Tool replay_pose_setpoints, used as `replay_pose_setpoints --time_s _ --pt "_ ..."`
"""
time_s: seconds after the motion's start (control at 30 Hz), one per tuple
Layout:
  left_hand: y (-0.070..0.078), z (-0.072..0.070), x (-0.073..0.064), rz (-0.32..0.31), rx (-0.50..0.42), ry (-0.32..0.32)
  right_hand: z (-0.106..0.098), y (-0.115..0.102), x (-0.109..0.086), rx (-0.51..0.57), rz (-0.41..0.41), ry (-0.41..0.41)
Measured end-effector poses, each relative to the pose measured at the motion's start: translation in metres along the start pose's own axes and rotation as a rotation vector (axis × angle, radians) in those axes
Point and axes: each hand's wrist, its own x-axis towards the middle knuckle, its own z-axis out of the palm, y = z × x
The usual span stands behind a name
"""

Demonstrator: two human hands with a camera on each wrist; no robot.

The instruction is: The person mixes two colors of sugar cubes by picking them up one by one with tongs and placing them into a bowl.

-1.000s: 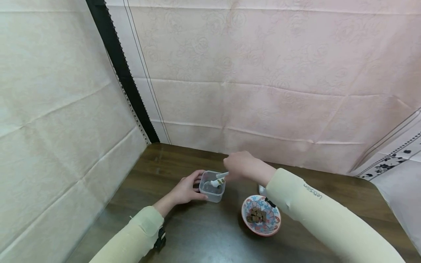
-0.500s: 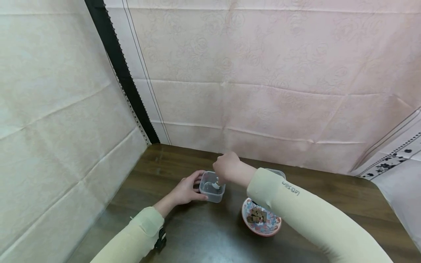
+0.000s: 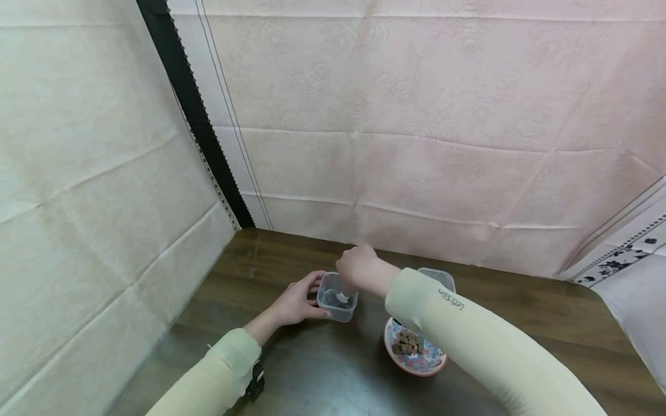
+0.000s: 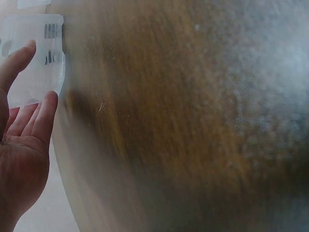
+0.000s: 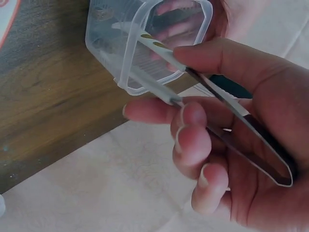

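A clear plastic container (image 3: 340,314) stands on the table, and my left hand (image 3: 298,301) grips it from the left, thumb on the near side and fingers on the far side. Over its right edge, my right hand (image 3: 361,269) holds small metal tongs (image 5: 263,140) with white, patterned tips. In the right wrist view both tips reach inside the container and stand apart from each other. A small brownish patch shows through the container's bottom; what it is I cannot tell. Nearer to me is a patterned bowl (image 3: 419,370) with several brown cubes (image 3: 408,342), partly under my right sleeve.
Behind my right forearm a second clear container (image 3: 440,278) is partly hidden. The wooden table (image 3: 291,370) ends at pale cloth walls (image 3: 442,173) at the back and left.
My right hand has moved left and slightly down over the container with the tongs, uncovering the second container. The left hand stays in place.
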Motion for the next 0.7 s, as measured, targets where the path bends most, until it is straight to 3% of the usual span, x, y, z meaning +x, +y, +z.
replay_pose_setpoints --time_s 0.37,0.7 --pt "-0.0001 0.0001 0.0002 0.001 -0.004 0.006 -0.0009 0.0067 0.0007 0.091 -0.03 -0.015" --pt "0.0009 0.0 0.0002 -0.004 -0.012 0.011 -0.0019 0.0058 0.0035 0.08 -0.006 -0.016"
